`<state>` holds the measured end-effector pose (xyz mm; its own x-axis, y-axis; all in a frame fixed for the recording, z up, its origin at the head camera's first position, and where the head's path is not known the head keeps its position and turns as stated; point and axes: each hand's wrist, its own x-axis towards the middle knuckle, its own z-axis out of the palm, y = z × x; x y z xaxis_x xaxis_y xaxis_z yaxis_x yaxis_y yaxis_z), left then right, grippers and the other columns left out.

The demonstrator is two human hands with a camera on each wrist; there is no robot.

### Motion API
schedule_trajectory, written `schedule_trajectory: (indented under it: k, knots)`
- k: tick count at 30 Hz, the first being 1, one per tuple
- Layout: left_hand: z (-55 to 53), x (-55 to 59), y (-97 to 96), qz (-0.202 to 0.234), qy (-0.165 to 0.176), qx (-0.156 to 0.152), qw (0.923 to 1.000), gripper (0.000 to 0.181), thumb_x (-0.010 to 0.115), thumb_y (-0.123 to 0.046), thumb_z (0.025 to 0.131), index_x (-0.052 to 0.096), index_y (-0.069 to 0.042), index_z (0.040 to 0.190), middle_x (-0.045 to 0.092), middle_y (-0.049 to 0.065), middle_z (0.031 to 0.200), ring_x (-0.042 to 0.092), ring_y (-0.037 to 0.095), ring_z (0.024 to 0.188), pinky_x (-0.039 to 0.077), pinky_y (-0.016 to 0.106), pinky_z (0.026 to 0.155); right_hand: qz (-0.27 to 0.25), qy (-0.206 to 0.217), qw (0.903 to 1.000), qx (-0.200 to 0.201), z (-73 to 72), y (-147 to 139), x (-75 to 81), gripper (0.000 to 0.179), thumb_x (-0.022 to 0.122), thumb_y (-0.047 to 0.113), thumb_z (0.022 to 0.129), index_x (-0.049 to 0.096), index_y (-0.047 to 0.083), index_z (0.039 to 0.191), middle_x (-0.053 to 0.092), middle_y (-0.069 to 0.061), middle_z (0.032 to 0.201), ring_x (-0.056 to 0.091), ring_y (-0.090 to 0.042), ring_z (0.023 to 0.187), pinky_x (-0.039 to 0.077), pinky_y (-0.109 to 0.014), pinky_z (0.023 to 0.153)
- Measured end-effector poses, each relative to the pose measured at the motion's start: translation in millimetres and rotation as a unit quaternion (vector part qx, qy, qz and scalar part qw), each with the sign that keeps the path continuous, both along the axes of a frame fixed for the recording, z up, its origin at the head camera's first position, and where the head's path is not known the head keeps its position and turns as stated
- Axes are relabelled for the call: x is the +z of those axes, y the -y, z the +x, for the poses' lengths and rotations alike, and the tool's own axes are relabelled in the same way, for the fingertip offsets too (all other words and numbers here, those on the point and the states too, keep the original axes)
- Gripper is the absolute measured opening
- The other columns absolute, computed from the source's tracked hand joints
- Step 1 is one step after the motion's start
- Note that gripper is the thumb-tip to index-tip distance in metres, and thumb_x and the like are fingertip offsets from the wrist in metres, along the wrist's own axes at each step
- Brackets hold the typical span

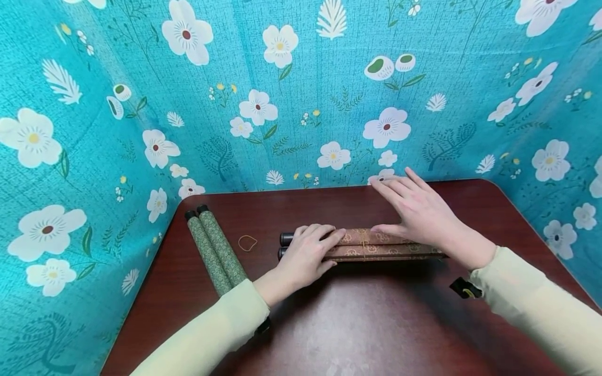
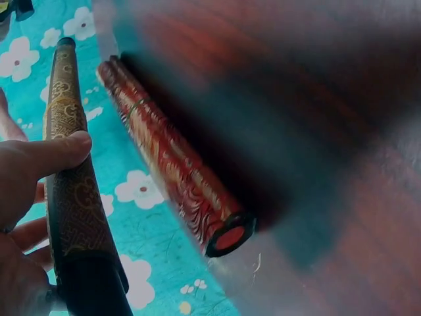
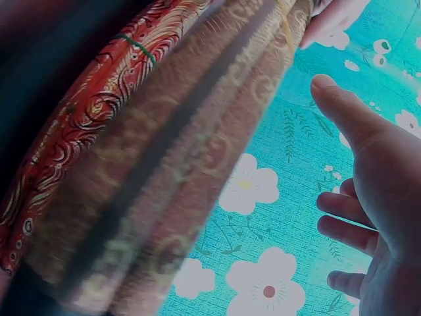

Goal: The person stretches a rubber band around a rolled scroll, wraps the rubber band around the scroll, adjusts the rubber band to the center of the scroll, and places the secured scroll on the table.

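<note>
A brown scroll [image 1: 390, 251], its two rolls side by side, has gold patterning and black end knobs. A thin yellow band [image 3: 286, 27] circles it. My left hand [image 1: 305, 258] grips this scroll near its left end, thumb [image 2: 77, 146] along its near side in the left wrist view. Over the right part is my right hand [image 1: 423, 209], fingers spread and holding nothing; the right wrist view shows its palm and thumb apart from the scroll. Both wrist views show a red patterned scroll [image 2: 177, 164] with a green band, hidden in the head view behind the brown one.
A green double-rolled scroll [image 1: 213, 243] lies at the left of the dark red table [image 1: 357, 329], partly behind my left sleeve. A loose rubber band [image 1: 247, 243] rests between it and the brown scroll. Blue floral cloth [image 1: 305, 104] rises behind the table and at both sides.
</note>
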<state>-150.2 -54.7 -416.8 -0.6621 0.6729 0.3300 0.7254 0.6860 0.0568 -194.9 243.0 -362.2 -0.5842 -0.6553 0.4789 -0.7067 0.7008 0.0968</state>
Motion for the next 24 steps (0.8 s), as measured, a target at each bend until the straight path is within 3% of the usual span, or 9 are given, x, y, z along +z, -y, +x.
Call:
schedule_trajectory:
  k: [12,24]
  knots:
    - [18.5,-24.5,-16.6,-0.003,0.078,0.010,0.9969,0.068,0.089,-0.036,0.090,0.062,-0.019,0.150,0.065,0.005,0.142,0.061,0.025,0.131,0.052,0.051,0.103,0.002,0.005,1.0000,0.002,-0.1,0.6,-6.4,0.104,0.086,0.058,0.077,0.050,0.004,0.158,0.068,-0.022,0.138,0.057,-0.041,0.134,0.019,-0.056,0.130]
    - [27.3,-45.9,-22.2,-0.012,0.095,0.012,0.9953,0.068,0.089,-0.037,0.089,0.062,-0.018,0.150,0.067,0.003,0.137,0.061,0.022,0.129,0.054,0.047,0.097,0.012,0.017,0.9998,-0.003,1.8,1.9,-12.8,0.100,0.087,0.060,0.078,0.055,0.003,0.154,0.069,-0.020,0.132,0.060,-0.041,0.128,0.020,-0.058,0.130]
